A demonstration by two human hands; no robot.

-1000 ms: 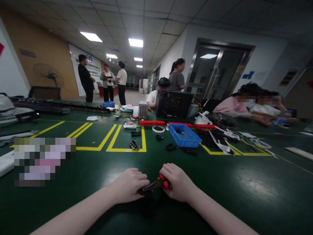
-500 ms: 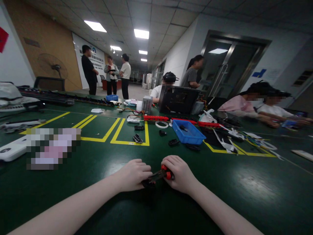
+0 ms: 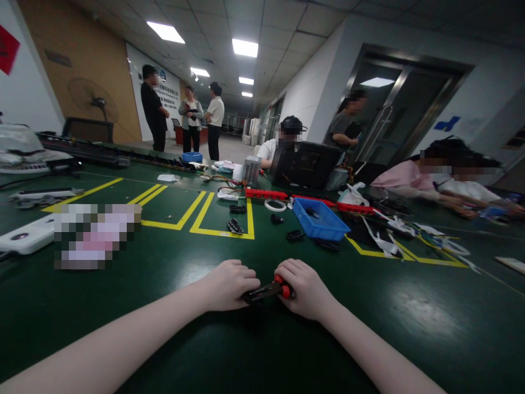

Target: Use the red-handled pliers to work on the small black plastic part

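Observation:
My right hand point(image 3: 303, 287) is closed round the red handles of a pair of pliers point(image 3: 266, 291), whose dark jaws point left. Opposite it, my left hand point(image 3: 229, 285) is closed with its fingers curled at the jaw end. It grips a small black part point(image 3: 251, 298), mostly hidden by the fingers and jaws, so its kind cannot be made out. Both hands are low over the green table point(image 3: 197, 350). Beyond them lie small black plastic pieces, one point(image 3: 235, 226) inside a yellow-taped outline and another point(image 3: 294, 235) beside the blue bin.
A blue bin point(image 3: 322, 232) with a dark piece inside stands ahead. Red strips point(image 3: 266, 194), a white tape ring point(image 3: 275, 205) and a black computer case point(image 3: 305, 169) lie behind. A white device point(image 3: 28, 235) is at left, cables point(image 3: 438, 241) at right. Co-workers sit across the table.
The view has shifted slightly, so the surroundings sit a little further right. My hands keep their hold, and the pliers' jaws look slightly more level.

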